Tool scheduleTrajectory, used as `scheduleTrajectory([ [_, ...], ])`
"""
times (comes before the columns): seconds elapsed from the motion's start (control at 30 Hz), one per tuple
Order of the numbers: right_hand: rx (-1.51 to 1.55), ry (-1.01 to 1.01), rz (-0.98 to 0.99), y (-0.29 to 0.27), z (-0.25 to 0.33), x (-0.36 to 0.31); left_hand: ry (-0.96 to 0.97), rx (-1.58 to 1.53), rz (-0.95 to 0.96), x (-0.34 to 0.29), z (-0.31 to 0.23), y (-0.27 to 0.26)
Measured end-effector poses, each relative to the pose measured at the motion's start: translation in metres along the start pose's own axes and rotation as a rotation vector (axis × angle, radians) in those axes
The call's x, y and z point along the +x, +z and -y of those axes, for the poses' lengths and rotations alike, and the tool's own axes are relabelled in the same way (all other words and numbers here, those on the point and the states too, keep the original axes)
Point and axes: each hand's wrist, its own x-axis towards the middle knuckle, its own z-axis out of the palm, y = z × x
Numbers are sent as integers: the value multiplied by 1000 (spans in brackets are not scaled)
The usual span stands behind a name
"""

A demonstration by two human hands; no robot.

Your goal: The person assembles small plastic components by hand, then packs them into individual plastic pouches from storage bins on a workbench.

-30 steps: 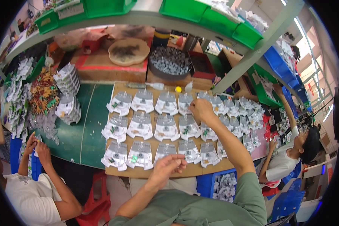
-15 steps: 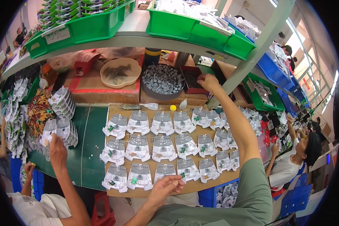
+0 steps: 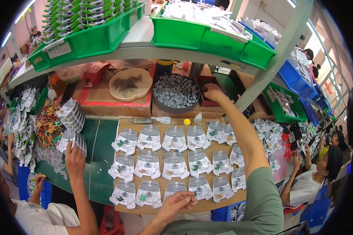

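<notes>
The fan-shaped grey-and-white parts point(image 3: 174, 139) are laid out in three rows on a sheet of brown cardboard point(image 3: 236, 198), many of them with a small green or tan piece on top. By the near edge, the left hand point(image 3: 178, 203) is held over the bottom row, its fingers curled and the thumb drawn close to them; whether a small green piece point(image 3: 195, 194) is pinched at the fingertips or lies on the part behind cannot be told. Beyond the rows, the right hand point(image 3: 212, 92) is lowered into a dark red box point(image 3: 208, 103); its fingertips are hidden there, so their grip cannot be told. Just left of the box, grey pieces point(image 3: 175, 92) are heaped in a round dark tray point(image 3: 172, 109). A yellow cap point(image 3: 187, 122) is placed at the cardboard's far edge. Farther left, stacked white parts point(image 3: 71, 113) are touched by a co-worker's hand point(image 3: 75, 158).
</notes>
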Motion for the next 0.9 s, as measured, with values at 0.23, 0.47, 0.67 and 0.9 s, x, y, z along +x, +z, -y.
scheduleTrajectory([
  [0.23,891,418,-131,-10,-25,-21,-8,9,-3,-4,1,10],
  [0.47,1545,328,-89,-53,-2,-65,171,-75,52,17,-23,20],
  [0.67,1434,81,255,-59,85,-189,378,-316,-38,65,-57,52],
  [0.9,826,-283,145,-11,169,-306,391,-554,-10,81,-19,37],
])
